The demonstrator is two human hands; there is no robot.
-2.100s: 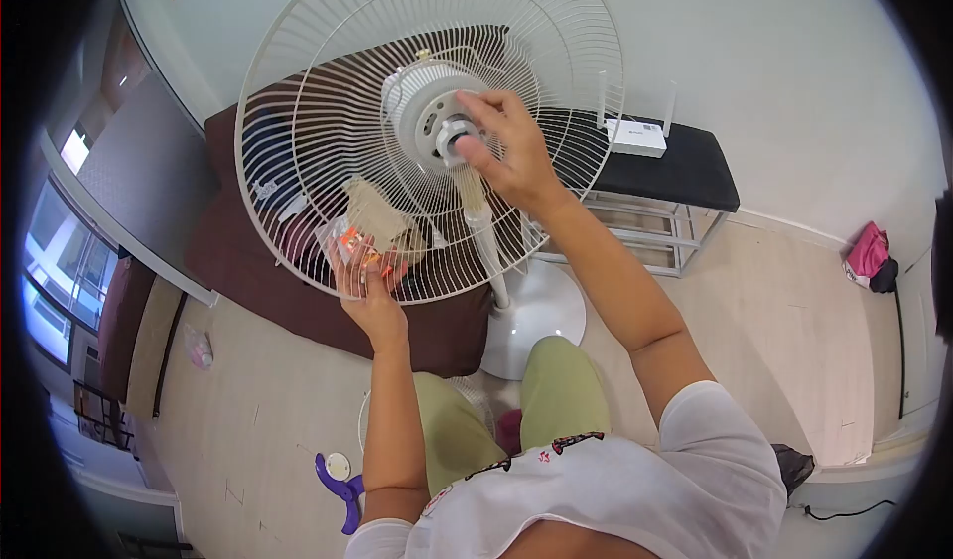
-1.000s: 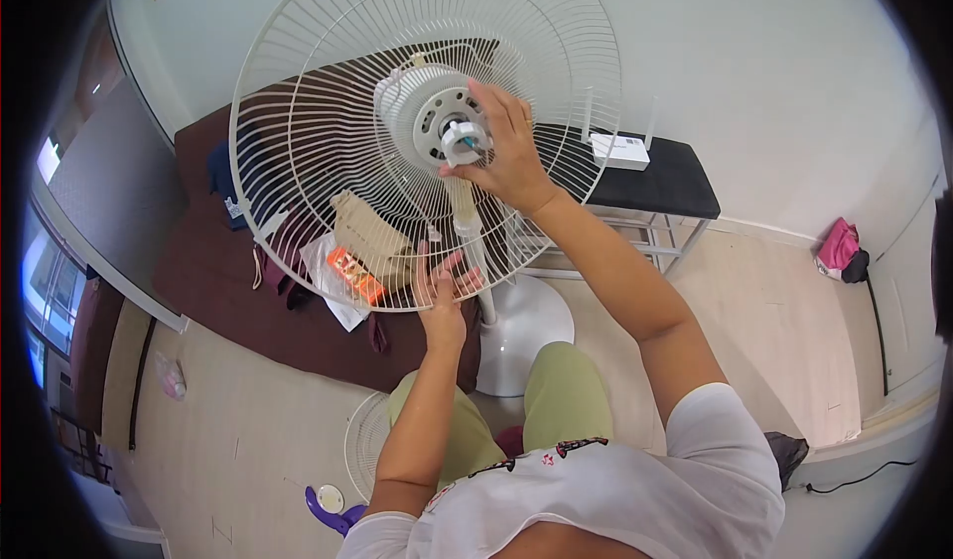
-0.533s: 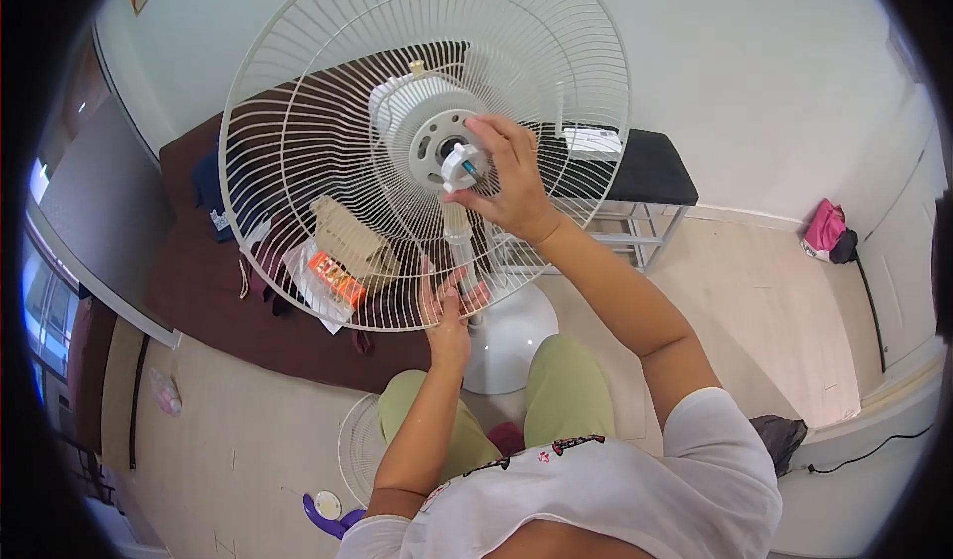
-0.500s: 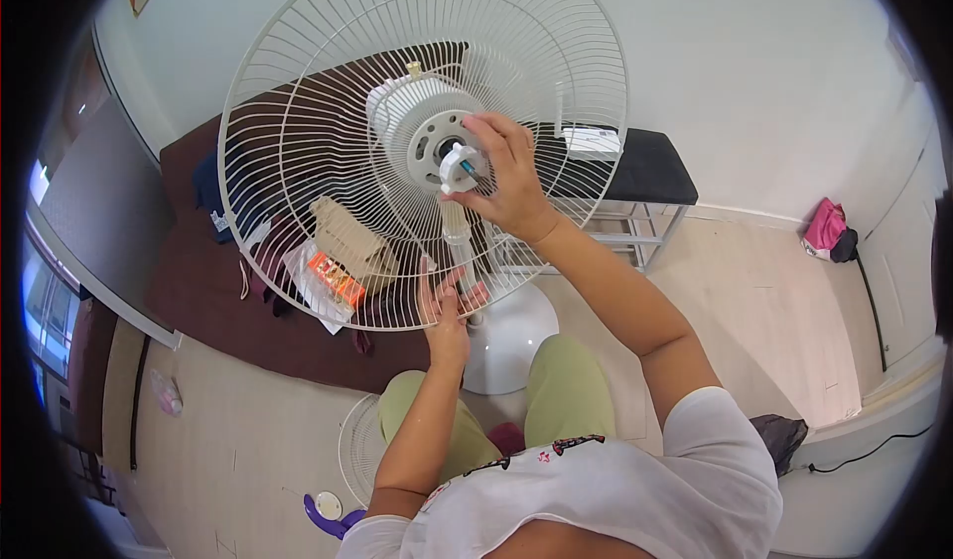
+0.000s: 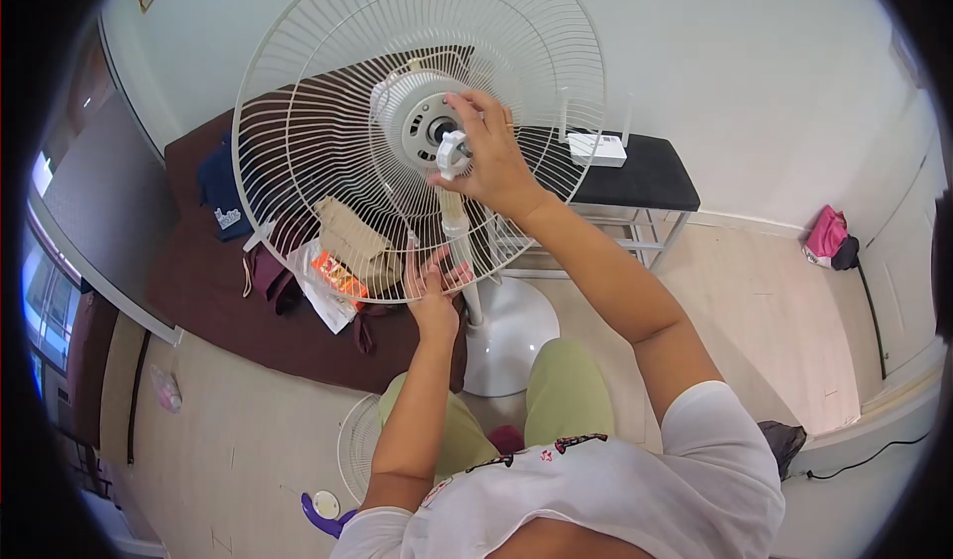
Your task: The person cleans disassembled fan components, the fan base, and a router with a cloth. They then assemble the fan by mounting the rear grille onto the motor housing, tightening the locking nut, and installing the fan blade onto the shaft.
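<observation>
A white wire fan guard [image 5: 288,77] is fitted around the motor housing [image 5: 405,102] of a stand fan. At its centre, a white plastic ring nut [image 5: 453,152] sits in front of the hub. My right hand [image 5: 496,167] curls around this nut, thumb below and fingers above near the hub's slotted plate. Down at the guard's lower rim, my left hand [image 5: 435,306] supports the wires, its fingers behind them and thumb in front. The fan's pole [image 5: 463,251] rises from a round white base [image 5: 511,346] between my knees.
A brown-covered bed [image 5: 213,301] at left carries clothes, a beige bundle [image 5: 352,241] and an orange packet [image 5: 340,279]. Behind stands a black bench [image 5: 650,172] with a white box [image 5: 598,150]. Another wire guard [image 5: 357,440] and a purple object [image 5: 320,517] lie on the floor.
The guard has tilted and shifted slightly, its lower rim rising with my left hand. My right hand has moved a little left and up, still at the nut; the shaft tip no longer shows clearly.
</observation>
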